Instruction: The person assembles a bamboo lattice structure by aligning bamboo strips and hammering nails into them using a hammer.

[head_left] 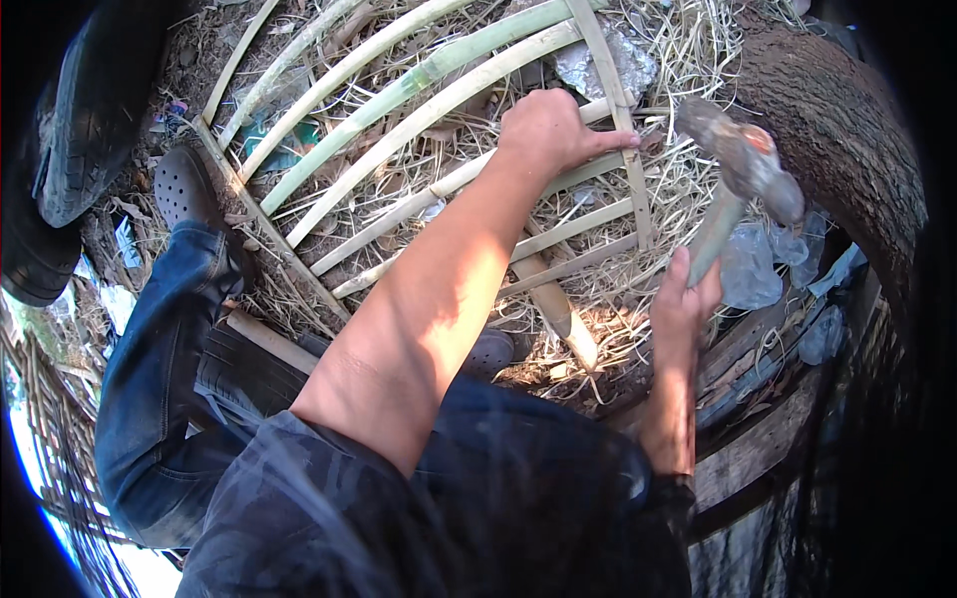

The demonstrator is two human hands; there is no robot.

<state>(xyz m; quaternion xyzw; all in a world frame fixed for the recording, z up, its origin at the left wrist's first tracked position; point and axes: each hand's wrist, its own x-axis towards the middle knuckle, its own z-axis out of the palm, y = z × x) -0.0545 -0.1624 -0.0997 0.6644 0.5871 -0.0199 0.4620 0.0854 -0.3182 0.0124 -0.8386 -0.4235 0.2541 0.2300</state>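
Note:
A lattice of pale bamboo strips lies on the ground in front of me. Several long slats run side by side, and a cross strip lies over their right ends. My left hand is closed round one bamboo slat near that end, its thumb stretched over to the cross strip. Raised to the right of the lattice is a hammer with a worn metal head. My right hand grips the lower part of its handle, and the head is apart from the bamboo.
A thick tree trunk rises at the right. Clear plastic bags lie below it. Shavings and a grey stone surround the slats. My shoe is by the left cross strip; black tyres stand at the far left.

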